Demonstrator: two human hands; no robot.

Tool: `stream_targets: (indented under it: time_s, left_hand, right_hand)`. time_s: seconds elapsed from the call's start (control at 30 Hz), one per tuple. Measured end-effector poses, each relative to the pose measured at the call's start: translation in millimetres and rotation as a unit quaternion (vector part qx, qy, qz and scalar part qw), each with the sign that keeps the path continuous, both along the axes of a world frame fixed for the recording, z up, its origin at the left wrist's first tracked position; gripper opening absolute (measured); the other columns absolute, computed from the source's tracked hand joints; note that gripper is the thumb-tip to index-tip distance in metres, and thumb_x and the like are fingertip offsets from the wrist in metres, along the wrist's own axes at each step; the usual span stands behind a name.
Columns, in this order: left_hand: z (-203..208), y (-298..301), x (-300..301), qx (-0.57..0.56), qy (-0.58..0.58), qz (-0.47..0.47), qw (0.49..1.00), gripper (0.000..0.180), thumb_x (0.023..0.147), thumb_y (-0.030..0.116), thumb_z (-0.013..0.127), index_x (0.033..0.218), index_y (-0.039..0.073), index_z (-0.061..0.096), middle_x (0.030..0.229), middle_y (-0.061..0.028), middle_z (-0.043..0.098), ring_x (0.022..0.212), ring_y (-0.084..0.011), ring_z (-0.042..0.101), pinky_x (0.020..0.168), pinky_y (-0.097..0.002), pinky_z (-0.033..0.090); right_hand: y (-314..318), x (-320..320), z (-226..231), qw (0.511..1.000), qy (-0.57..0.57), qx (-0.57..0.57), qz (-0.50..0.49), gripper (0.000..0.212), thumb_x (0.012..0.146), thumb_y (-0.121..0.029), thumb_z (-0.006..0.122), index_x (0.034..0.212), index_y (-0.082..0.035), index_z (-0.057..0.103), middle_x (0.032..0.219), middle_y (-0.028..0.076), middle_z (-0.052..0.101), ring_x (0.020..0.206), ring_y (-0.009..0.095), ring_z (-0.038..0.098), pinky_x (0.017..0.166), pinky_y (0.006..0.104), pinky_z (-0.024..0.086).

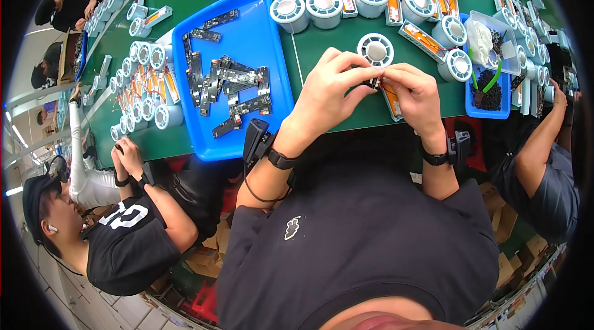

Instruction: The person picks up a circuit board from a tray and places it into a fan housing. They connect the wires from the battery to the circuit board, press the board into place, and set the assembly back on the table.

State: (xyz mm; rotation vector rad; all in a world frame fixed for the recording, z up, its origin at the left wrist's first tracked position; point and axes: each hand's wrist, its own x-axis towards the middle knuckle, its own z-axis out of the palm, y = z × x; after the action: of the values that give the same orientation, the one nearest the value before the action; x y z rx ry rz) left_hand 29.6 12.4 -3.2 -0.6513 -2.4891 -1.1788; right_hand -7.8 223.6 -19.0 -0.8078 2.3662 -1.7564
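Note:
Over the front edge of the table, my left hand and my right hand meet with fingertips pinched together. Between them is a small black circuit board, mostly covered by the fingers. Right behind the fingertips sits a light-blue unit with a round, ringed head. Its long casing, with an orange strip inside, shows partly under my right hand. Left of my hands, a blue tray holds several loose black circuit boards.
Several light-blue units with orange strips and red wires stand along the back. At right, a smaller blue tray holds small black parts, green-handled tweezers and a clear box. Co-workers sit at left and right.

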Motion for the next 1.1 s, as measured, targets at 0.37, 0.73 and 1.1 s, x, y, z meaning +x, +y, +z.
stream_targets:
  time_s: [0.37, 0.73, 1.1]
  left_hand:
    - [5, 12, 26, 0.25, -0.253, 0.004, 0.935, 0.033, 0.088, -0.009, 0.072, 0.119, -0.002, 0.071, 0.127, -0.0127, 0.063, 0.105, -0.0216, 0.073, 0.09, -0.0305, 0.064]
    - [-15, 27, 23, 0.184, -0.13, 0.063, 0.972, 0.026, 0.084, -0.006, 0.077, 0.109, 0.0, 0.072, 0.119, -0.0129, 0.065, 0.093, -0.0242, 0.073, 0.078, -0.0332, 0.062]
    - [-13, 36, 22, 0.153, -0.102, 0.09, 0.979, 0.025, 0.081, -0.006, 0.08, 0.105, 0.001, 0.074, 0.114, -0.0116, 0.066, 0.092, -0.0232, 0.074, 0.076, -0.0325, 0.062]
  right_hand:
    - [-4, 7, 1, 0.994, 0.095, 0.036, -0.034, 0.016, 0.088, 0.009, 0.068, 0.101, 0.001, 0.071, 0.096, 0.013, 0.072, 0.082, 0.024, 0.07, 0.071, 0.032, 0.055]
    - [-2, 3, 10, 0.993, 0.088, 0.072, 0.022, 0.012, 0.085, 0.007, 0.068, 0.094, 0.001, 0.067, 0.093, 0.011, 0.069, 0.09, 0.027, 0.063, 0.078, 0.0356, 0.051]
    - [-3, 18, 12, 0.989, -0.141, 0.022, -0.043, 0.014, 0.087, 0.007, 0.066, 0.1, 0.005, 0.072, 0.076, 0.007, 0.069, 0.065, 0.008, 0.057, 0.061, 0.0254, 0.046]
